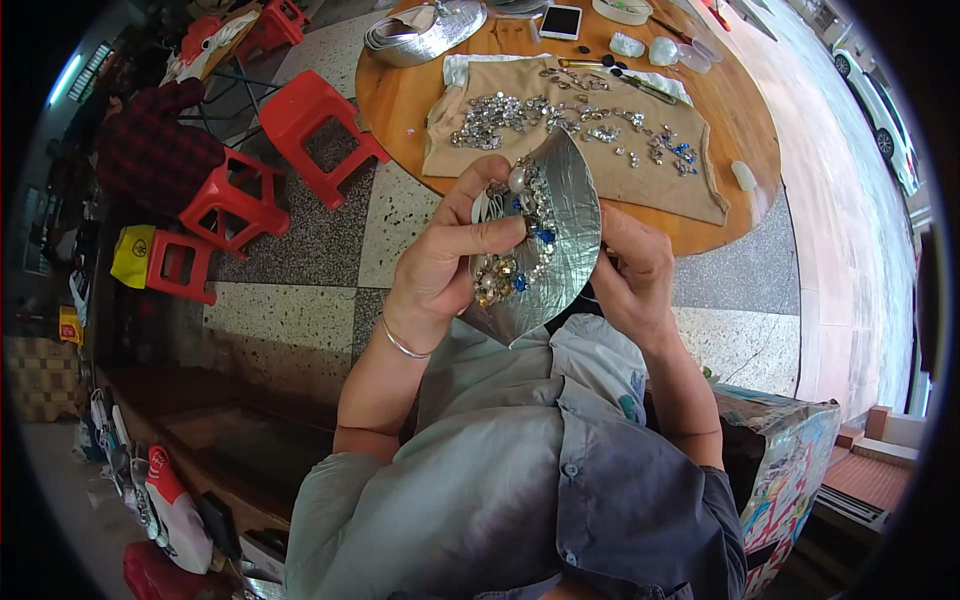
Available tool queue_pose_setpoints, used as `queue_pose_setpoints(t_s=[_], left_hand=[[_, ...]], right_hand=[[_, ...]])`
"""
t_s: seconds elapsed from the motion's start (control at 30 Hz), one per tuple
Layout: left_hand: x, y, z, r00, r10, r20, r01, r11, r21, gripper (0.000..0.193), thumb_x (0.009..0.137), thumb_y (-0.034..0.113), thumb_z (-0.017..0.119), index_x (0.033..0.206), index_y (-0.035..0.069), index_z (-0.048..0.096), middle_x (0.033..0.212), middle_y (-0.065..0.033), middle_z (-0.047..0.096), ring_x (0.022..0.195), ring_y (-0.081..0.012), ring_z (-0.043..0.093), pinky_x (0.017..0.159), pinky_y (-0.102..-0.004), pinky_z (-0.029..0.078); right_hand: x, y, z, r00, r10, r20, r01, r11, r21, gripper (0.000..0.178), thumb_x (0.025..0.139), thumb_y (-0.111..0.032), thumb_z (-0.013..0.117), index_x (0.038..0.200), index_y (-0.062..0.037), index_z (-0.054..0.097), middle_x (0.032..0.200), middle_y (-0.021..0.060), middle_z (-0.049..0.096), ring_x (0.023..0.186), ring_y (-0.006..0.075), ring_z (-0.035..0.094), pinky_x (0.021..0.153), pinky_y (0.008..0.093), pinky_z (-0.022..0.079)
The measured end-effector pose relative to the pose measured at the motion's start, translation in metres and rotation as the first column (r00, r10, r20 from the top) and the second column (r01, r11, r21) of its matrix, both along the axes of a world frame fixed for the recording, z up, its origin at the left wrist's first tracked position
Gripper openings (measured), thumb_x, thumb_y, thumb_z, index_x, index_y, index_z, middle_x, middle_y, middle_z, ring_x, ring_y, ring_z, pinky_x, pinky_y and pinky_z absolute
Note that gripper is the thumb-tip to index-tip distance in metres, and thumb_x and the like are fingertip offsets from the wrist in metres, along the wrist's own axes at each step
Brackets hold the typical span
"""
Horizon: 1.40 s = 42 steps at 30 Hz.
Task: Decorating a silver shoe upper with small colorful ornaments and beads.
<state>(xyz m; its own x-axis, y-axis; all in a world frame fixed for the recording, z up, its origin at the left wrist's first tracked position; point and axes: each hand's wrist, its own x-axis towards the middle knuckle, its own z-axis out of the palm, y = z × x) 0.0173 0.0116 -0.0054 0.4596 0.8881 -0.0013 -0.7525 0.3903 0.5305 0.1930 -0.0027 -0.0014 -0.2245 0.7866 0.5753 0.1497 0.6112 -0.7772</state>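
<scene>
My left hand [440,255] is closed on a curved, shiny silver piece [567,235] set with clear and blue gems, pearl-like beads and gold-coloured stones. The left thumb presses on this decorated face beside the blue gems, and the fingers reach round the piece's far-left edge. Against the right edge, my right hand [640,270] is closed with its fingers curled. Its fingertips are partly hidden by the silver piece, so what they pinch does not show. Beyond both hands, loose clear gems [500,115] and a few blue gems [685,155] lie on a tan cloth [600,182].
The cloth covers part of a round wooden table [400,100]. A silver roll [440,40], a white phone [561,22], a dark-handled tool [645,88] and small bags [662,51] lie there. Red stools [300,115] and a seated person in plaid [160,150] are at left.
</scene>
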Motion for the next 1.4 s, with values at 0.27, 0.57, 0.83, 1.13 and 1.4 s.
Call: queue_pose_setpoints(t_s=[0.27, 0.57, 0.83, 1.13, 1.4], left_hand=[[0.005, -0.002, -0.001, 0.996, -0.070, 0.051, 0.072, 0.997, -0.029, 0.043, 0.074, -0.011, 0.055, 0.111, 0.009, 0.047, 0.102, -0.0062, 0.056, 0.089, -0.0180, 0.059, 0.079, -0.0296, 0.049], [0.002, -0.001, -0.007, 0.989, -0.138, 0.059, 0.143, 0.985, -0.099, 0.040, 0.074, -0.009, 0.058, 0.109, 0.008, 0.047, 0.099, -0.0075, 0.057, 0.087, -0.0176, 0.060, 0.078, -0.0289, 0.049], [0.002, -0.006, -0.008, 0.982, 0.038, -0.183, -0.031, 0.999, 0.039, 0.042, 0.071, -0.010, 0.061, 0.107, 0.008, 0.048, 0.099, -0.0073, 0.057, 0.088, -0.0173, 0.059, 0.078, -0.0272, 0.048], [0.008, -0.003, -0.012, 0.965, 0.101, -0.242, -0.091, 0.995, 0.049, 0.040, 0.068, -0.010, 0.065, 0.100, 0.007, 0.049, 0.096, -0.0075, 0.056, 0.083, -0.0165, 0.060, 0.072, -0.0270, 0.051], [0.006, 0.000, -0.018, 0.911, 0.231, -0.341, -0.218, 0.973, 0.078, 0.041, 0.066, -0.010, 0.067, 0.098, 0.007, 0.049, 0.092, -0.0077, 0.057, 0.079, -0.0155, 0.061, 0.069, -0.0251, 0.051]], right_hand=[[0.009, 0.003, -0.009, 0.999, 0.046, -0.005, -0.046, 0.999, 0.024, 0.025, 0.069, 0.013, 0.050, 0.090, 0.0014, 0.058, 0.065, 0.0100, 0.053, 0.057, 0.0198, 0.053, 0.053, 0.0260, 0.041], [-0.001, -0.008, -0.020, 0.997, 0.032, -0.076, -0.038, 0.995, -0.087, 0.022, 0.075, 0.012, 0.046, 0.092, -0.0001, 0.053, 0.068, 0.0081, 0.055, 0.061, 0.0127, 0.053, 0.055, 0.0243, 0.042], [-0.013, -0.018, -0.021, 0.993, -0.013, -0.121, -0.013, 0.977, -0.211, 0.035, 0.075, 0.013, 0.043, 0.107, -0.0003, 0.046, 0.084, 0.0101, 0.060, 0.078, 0.0142, 0.057, 0.070, 0.0254, 0.044], [-0.014, -0.012, -0.034, 0.995, -0.095, -0.040, 0.092, 0.992, -0.085, 0.052, 0.081, 0.010, 0.045, 0.129, -0.0005, 0.029, 0.112, 0.0082, 0.050, 0.094, 0.0117, 0.050, 0.084, 0.0254, 0.041], [0.010, 0.004, -0.013, 0.941, -0.204, 0.269, 0.185, 0.978, 0.097, 0.028, 0.074, 0.006, 0.058, 0.100, -0.0061, 0.060, 0.084, 0.0082, 0.052, 0.066, 0.0119, 0.053, 0.059, 0.0240, 0.044]])
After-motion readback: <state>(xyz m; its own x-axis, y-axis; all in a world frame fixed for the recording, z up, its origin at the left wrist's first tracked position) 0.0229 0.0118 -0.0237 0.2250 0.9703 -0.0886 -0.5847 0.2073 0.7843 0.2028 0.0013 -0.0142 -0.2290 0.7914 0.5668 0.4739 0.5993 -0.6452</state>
